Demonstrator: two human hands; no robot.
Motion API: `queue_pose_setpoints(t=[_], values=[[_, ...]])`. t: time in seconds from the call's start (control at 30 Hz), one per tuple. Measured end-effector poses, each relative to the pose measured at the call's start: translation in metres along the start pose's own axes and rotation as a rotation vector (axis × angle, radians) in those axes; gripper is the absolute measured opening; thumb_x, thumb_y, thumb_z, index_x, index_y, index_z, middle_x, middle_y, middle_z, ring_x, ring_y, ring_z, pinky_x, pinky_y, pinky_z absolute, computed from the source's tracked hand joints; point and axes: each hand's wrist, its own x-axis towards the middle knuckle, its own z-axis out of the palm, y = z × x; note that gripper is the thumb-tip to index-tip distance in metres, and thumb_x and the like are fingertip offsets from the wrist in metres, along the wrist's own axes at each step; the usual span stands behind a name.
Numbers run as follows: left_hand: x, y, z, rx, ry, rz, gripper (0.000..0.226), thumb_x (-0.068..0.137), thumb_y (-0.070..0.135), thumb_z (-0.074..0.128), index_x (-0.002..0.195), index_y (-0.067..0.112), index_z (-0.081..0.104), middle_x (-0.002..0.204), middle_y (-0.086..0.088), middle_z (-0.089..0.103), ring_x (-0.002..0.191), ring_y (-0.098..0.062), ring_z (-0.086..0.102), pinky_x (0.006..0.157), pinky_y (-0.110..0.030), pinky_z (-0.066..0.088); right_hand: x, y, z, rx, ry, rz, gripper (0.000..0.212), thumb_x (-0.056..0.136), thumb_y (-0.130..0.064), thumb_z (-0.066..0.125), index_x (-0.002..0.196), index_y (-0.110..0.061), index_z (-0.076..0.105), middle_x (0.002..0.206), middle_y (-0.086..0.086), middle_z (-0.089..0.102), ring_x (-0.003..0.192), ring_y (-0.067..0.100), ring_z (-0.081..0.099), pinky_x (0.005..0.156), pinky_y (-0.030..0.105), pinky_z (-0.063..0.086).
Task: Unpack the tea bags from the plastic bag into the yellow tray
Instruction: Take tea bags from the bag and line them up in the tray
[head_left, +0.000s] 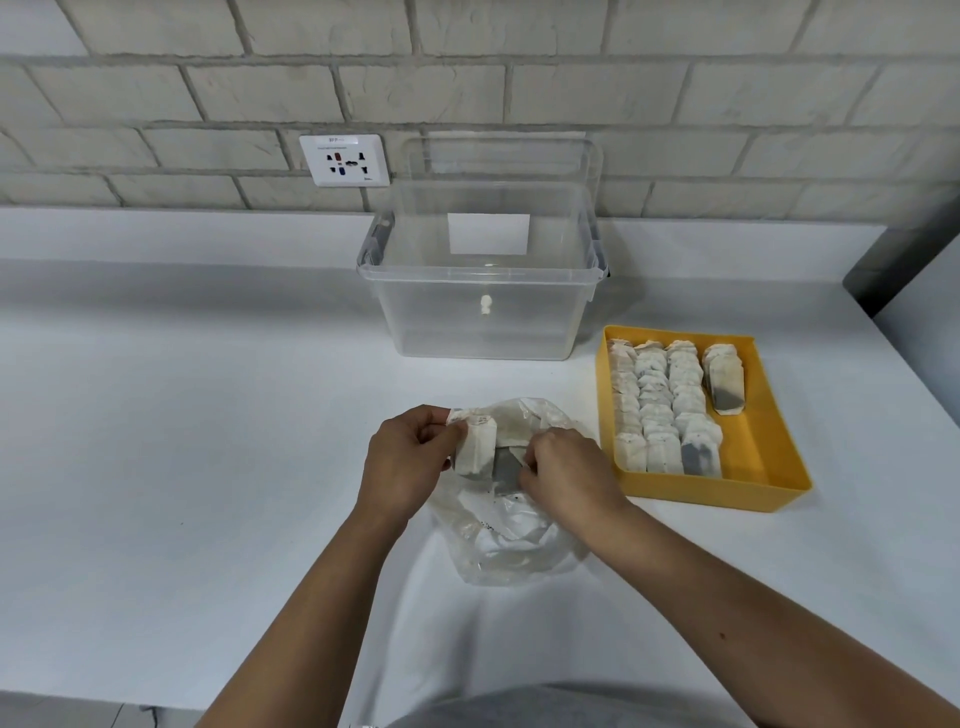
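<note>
- Viewing from the head camera, we log the yellow tray (768, 470) as largely filled: three full rows of tea bags (655, 405) and a fourth row just begun at the far end, with bare yellow floor along its right side.
- Plastic bag (511, 545): crumpled on the tabletop (182, 441) just left of the tray, open, at least one dark tea bag (505, 470) visible at its mouth; further contents cannot be counted.
- Left hand (402, 462): closed, pinching a small stack of tea bags (475, 447) above the bag's mouth.
- Right hand (566, 470): curled over the mouth, fingertips on the stack or the bag rim; we cannot tell which.
- We judge the task late-stage, transfers remaining.
</note>
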Motion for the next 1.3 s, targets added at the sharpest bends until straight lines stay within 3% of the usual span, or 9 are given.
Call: queue_pose_setpoints(t=[0.13, 0.27, 0.37, 0.5, 0.6, 0.7, 0.83, 1.1, 1.3], values=[[0.001, 0.001, -0.001, -0.013, 0.012, -0.012, 0.008, 0.090, 0.015, 0.068, 0.092, 0.017, 0.076, 0.089, -0.018, 0.075, 0.091, -0.035, 0.071, 0.084, -0.042, 0.062, -0.005, 0.003, -0.016, 0.190, 0.064, -0.014, 0.012, 0.084, -0.020, 0.061, 0.084, -0.014, 0.071, 0.082, 0.000, 0.069, 0.076, 0.018, 0.063, 0.069, 0.030, 0.052], [0.001, 0.005, 0.001, -0.052, 0.017, -0.028, 0.007, 0.091, 0.013, 0.068, 0.091, 0.014, 0.075, 0.087, -0.018, 0.075, 0.087, -0.034, 0.072, 0.079, -0.039, 0.063, -0.013, 0.005, -0.050, 1.000, -0.056, 0.207, 0.009, 0.086, -0.007, 0.060, 0.078, -0.008, 0.065, 0.055, 0.002, 0.060, 0.047, 0.017, 0.053, 0.049, 0.027, 0.044], [-0.003, 0.014, 0.009, -0.119, -0.032, -0.054, 0.008, 0.092, 0.010, 0.068, 0.095, 0.008, 0.075, 0.090, -0.018, 0.076, 0.083, -0.030, 0.073, 0.070, -0.030, 0.062, -0.019, 0.010, -0.059, 1.420, -0.244, 0.340, 0.012, 0.089, 0.002, 0.056, 0.082, -0.007, 0.060, 0.061, 0.005, 0.055, 0.050, 0.015, 0.050, 0.044, 0.023, 0.038], [-0.010, 0.026, 0.026, -0.143, -0.104, -0.049, 0.009, 0.092, 0.010, 0.068, 0.095, 0.005, 0.075, 0.082, -0.012, 0.076, 0.075, -0.021, 0.073, 0.063, -0.025, 0.060, -0.028, 0.020, -0.059, 1.599, -0.283, 0.427, 0.013, 0.091, 0.005, 0.052, 0.095, -0.003, 0.060, 0.068, 0.009, 0.056, 0.049, 0.013, 0.051, 0.042, 0.020, 0.041], [-0.013, 0.031, 0.038, -0.116, -0.125, -0.036, 0.008, 0.092, 0.012, 0.069, 0.093, 0.008, 0.075, 0.084, -0.012, 0.077, 0.077, -0.023, 0.075, 0.065, -0.028, 0.061, -0.035, 0.030, -0.063, 1.612, -0.294, 0.460, 0.012, 0.094, -0.016, 0.055, 0.093, -0.006, 0.061, 0.069, 0.010, 0.061, 0.052, 0.016, 0.055, 0.047, 0.024, 0.044], [-0.015, 0.037, 0.052, -0.082, -0.131, -0.026, 0.008, 0.091, 0.013, 0.069, 0.092, 0.007, 0.075, 0.085, -0.016, 0.076, 0.077, -0.026, 0.075, 0.063, -0.030, 0.061, -0.039, 0.039, -0.070, 1.563, -0.296, 0.476, 0.033, 0.091, -0.038, 0.061, 0.099, -0.006, 0.062, 0.075, 0.011, 0.066, 0.055, 0.018, 0.058, 0.050, 0.025, 0.048], [-0.017, 0.045, 0.074, -0.058, -0.168, 0.001, 0.009, 0.091, 0.012, 0.069, 0.090, 0.006, 0.074, 0.083, -0.017, 0.076, 0.071, -0.024, 0.074, 0.058, -0.026, 0.058, -0.043, 0.053, -0.076, 1.402, -0.170, 0.430, 0.035, 0.087, -0.029, 0.070, 0.112, -0.006, 0.063, 0.076, 0.007, 0.066, 0.051, 0.017, 0.057, 0.044, 0.025, 0.046], [-0.005, 0.057, 0.115, -0.058, -0.209, 0.039, 0.009, 0.091, 0.013, 0.069, 0.093, 0.005, 0.074, 0.087, -0.018, 0.076, 0.083, -0.033, 0.075, 0.076, -0.042, 0.064, -0.045, 0.125, -0.116, 0.809, 0.306, 0.267, 0.009, 0.078, -0.025, 0.079, 0.080, -0.021, 0.071, 0.071, -0.012, 0.062, 0.057, -0.001, 0.053, 0.058, 0.010, 0.040], [0.006, 0.066, 0.142, -0.062, -0.253, 0.053, 0.010, 0.093, 0.014, 0.067, 0.095, 0.007, 0.074, 0.085, -0.009, 0.078, 0.082, -0.027, 0.076, 0.074, -0.036, 0.064, -0.036, 0.183, -0.118, 0.026, 0.337, 0.222, 0.020, 0.084, -0.046, 0.067, 0.089, -0.028, 0.070, 0.098, -0.010, 0.069, 0.095, 0.016, 0.058, 0.082, 0.034, 0.043]])
